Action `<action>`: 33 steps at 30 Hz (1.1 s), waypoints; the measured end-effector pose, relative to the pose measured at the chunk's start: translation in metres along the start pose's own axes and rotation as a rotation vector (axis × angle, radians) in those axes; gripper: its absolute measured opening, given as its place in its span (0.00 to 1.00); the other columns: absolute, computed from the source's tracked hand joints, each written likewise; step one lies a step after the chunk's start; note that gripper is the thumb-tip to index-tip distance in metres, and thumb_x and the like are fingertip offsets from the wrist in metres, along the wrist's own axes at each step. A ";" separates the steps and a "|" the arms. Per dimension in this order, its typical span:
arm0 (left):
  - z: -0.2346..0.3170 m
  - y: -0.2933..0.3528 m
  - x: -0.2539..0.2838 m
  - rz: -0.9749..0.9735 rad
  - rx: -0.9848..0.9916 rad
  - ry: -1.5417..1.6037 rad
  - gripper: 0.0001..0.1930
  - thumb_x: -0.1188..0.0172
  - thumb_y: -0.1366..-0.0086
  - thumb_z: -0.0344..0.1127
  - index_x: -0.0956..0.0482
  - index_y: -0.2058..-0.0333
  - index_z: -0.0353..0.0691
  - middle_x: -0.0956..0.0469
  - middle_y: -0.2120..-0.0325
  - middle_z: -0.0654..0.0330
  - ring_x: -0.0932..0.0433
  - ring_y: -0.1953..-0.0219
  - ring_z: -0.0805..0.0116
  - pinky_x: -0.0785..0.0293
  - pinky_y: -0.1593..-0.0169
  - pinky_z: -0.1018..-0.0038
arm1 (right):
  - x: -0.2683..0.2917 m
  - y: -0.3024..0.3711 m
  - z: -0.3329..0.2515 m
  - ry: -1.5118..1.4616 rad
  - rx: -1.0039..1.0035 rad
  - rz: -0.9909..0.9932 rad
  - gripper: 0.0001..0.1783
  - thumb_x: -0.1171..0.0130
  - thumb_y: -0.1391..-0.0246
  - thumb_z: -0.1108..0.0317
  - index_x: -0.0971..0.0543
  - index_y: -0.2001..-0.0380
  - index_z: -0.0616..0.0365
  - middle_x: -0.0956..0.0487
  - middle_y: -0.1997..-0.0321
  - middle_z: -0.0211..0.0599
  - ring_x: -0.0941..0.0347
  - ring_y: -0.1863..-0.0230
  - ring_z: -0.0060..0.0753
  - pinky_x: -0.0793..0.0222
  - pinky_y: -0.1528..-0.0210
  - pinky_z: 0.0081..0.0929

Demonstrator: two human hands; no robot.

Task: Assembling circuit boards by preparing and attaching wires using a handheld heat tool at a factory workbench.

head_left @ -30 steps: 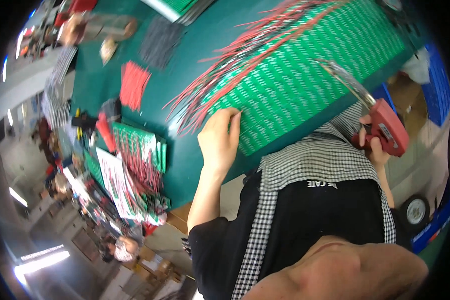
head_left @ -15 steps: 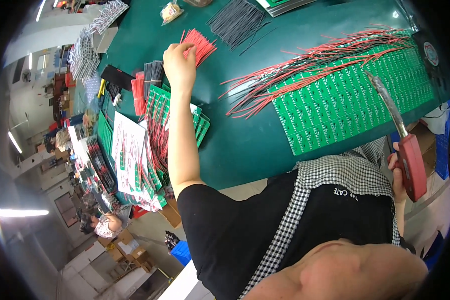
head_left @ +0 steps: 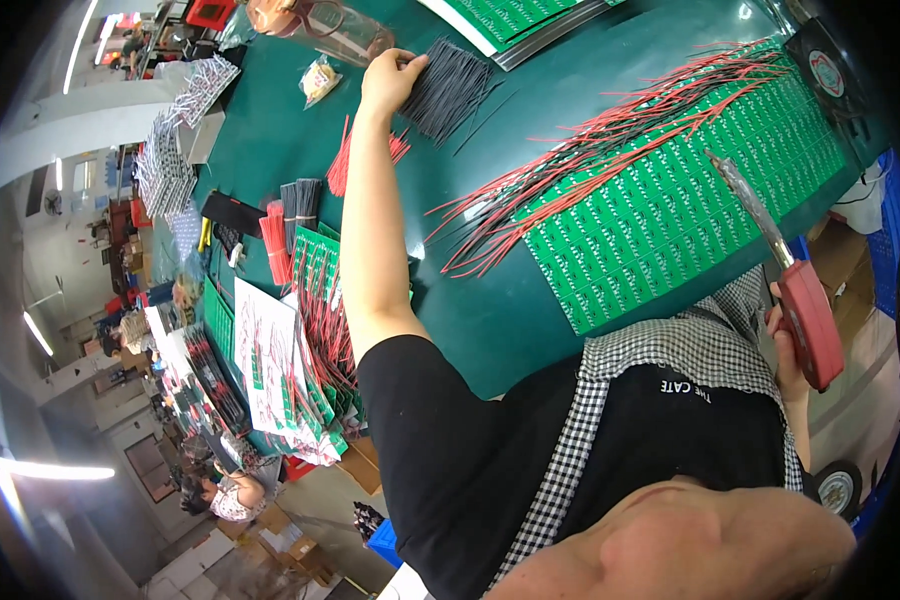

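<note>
My left hand (head_left: 390, 82) reaches to the upper left end of a pile of loose black wires (head_left: 452, 90). Its thumb and fingers are drawn together at the wire ends; what lies between the tips is too small to make out. Beside that wrist lies a smaller pile of red wires (head_left: 342, 168). At the right, my right hand (head_left: 785, 345) grips a red-handled soldering gun (head_left: 812, 322), its metal barrel pointing up left over a panel of green circuit boards (head_left: 660, 240). Red and black wires (head_left: 570, 165) lie in rows along the panel's far edge.
Bundled red wires (head_left: 275, 245) and black wires (head_left: 300, 203) sit left of my arm, near stacked wired boards (head_left: 320, 300) and white sheets (head_left: 262, 335). A clear bottle (head_left: 345, 35) and a small packet (head_left: 319, 80) lie farther back. A black round-faced device (head_left: 825, 75) stands far right.
My left hand has moved from the red wire pile up and right to the black wires. My right hand still holds the soldering gun. The whole view has shifted slightly.
</note>
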State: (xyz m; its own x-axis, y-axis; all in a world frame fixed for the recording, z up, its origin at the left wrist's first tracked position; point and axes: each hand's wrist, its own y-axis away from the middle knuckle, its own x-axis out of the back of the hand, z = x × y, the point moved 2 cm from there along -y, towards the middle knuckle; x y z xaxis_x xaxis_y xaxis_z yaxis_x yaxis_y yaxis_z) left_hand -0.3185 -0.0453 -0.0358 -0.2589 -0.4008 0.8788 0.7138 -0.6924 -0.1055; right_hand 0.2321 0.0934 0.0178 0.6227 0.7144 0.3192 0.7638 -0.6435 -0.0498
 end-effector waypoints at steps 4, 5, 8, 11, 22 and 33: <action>0.008 -0.005 0.003 -0.161 -0.010 -0.006 0.14 0.37 0.57 0.41 0.22 0.74 0.38 0.24 0.80 0.57 0.25 0.76 0.66 0.31 0.70 0.74 | 0.010 0.001 0.007 0.009 -0.056 -0.041 0.27 0.48 0.52 0.61 0.36 0.52 0.67 0.31 0.54 0.38 0.38 0.71 0.21 0.40 0.63 0.21; 0.013 -0.007 0.004 -0.206 0.008 -0.020 0.13 0.37 0.57 0.41 0.22 0.75 0.37 0.24 0.81 0.57 0.25 0.77 0.67 0.31 0.70 0.74 | 0.014 0.001 0.012 0.190 0.041 -0.032 0.27 0.48 0.52 0.61 0.36 0.52 0.67 0.31 0.54 0.37 0.38 0.71 0.21 0.40 0.63 0.21; 0.022 -0.009 0.009 -0.209 -0.012 -0.044 0.13 0.36 0.59 0.39 0.21 0.77 0.36 0.25 0.84 0.57 0.26 0.79 0.68 0.31 0.72 0.75 | 0.010 0.001 0.009 0.196 0.080 0.020 0.27 0.48 0.52 0.61 0.36 0.52 0.66 0.31 0.54 0.37 0.38 0.71 0.21 0.40 0.63 0.21; 0.004 -0.012 0.014 -0.223 0.034 0.011 0.13 0.35 0.59 0.37 0.21 0.75 0.35 0.25 0.85 0.59 0.28 0.82 0.72 0.33 0.74 0.78 | 0.009 -0.001 0.007 0.013 0.041 0.062 0.27 0.48 0.52 0.60 0.36 0.52 0.66 0.31 0.53 0.38 0.38 0.71 0.21 0.40 0.64 0.22; 0.013 0.007 0.027 -0.069 0.157 0.672 0.14 0.47 0.49 0.20 0.32 0.62 0.19 0.24 0.76 0.49 0.23 0.74 0.67 0.27 0.69 0.80 | 0.014 -0.004 0.005 0.008 0.053 0.056 0.26 0.48 0.52 0.60 0.36 0.52 0.66 0.31 0.54 0.38 0.38 0.72 0.20 0.40 0.66 0.21; 0.018 0.024 0.032 -0.074 0.127 0.550 0.11 0.43 0.47 0.29 0.26 0.66 0.28 0.23 0.78 0.57 0.24 0.77 0.75 0.37 0.77 0.87 | 0.010 -0.006 0.009 -0.022 0.002 0.074 0.27 0.48 0.52 0.58 0.35 0.53 0.68 0.31 0.67 0.32 0.39 0.72 0.19 0.42 0.66 0.19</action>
State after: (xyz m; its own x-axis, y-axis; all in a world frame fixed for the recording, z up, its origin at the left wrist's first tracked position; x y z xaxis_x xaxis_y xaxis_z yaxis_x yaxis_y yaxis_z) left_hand -0.2978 -0.0639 -0.0013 -0.5875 -0.6313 0.5063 0.7449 -0.6664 0.0335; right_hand 0.2353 0.1069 0.0124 0.6812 0.6705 0.2939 0.7157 -0.6944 -0.0744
